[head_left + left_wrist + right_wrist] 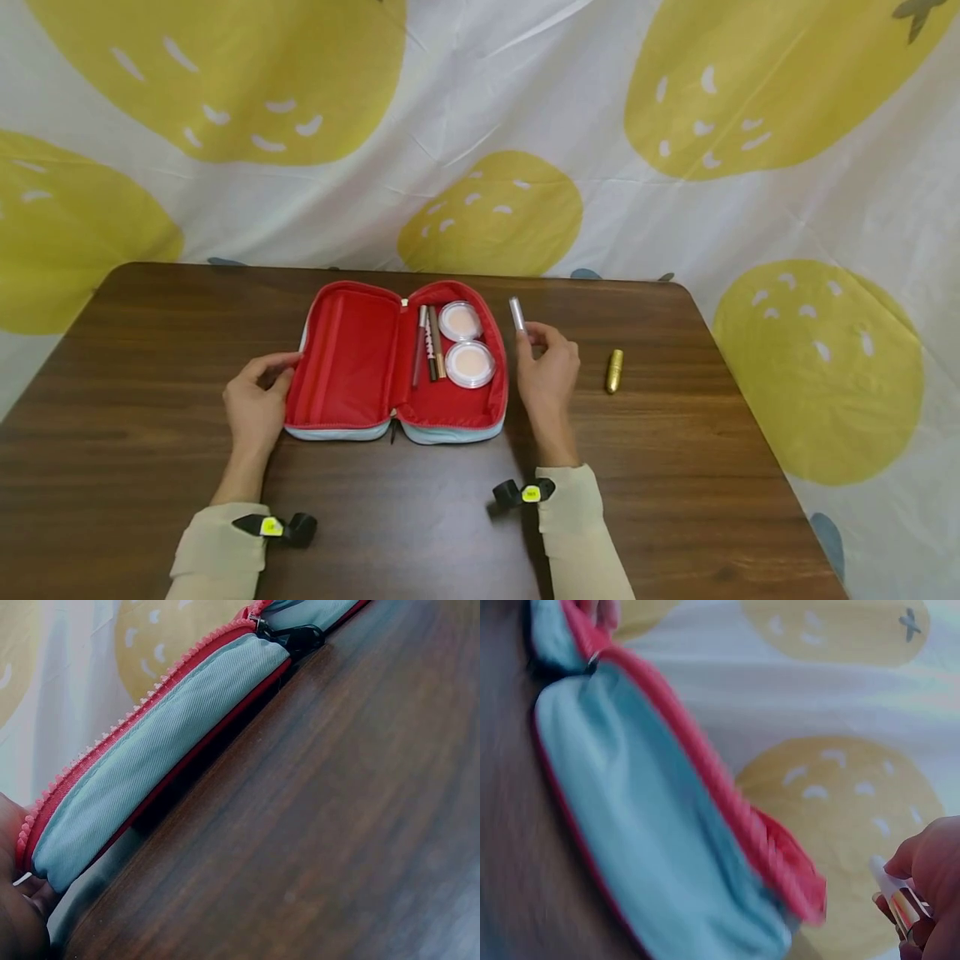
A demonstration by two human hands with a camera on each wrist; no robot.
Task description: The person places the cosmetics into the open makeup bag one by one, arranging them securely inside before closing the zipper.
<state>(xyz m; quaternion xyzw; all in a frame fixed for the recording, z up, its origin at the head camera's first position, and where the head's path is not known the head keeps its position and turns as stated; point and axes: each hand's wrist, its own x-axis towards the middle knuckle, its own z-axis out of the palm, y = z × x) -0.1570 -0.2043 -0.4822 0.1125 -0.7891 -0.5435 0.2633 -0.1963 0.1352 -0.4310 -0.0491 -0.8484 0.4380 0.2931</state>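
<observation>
Right hand reaching forward, pinching silver tube, left hand gripping red-lined case edge

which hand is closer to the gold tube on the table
Right. The right hand, holding a silver tube, is just left of the gold tube; the left hand is farther off, gripping the left edge of the open pouch.
</observation>
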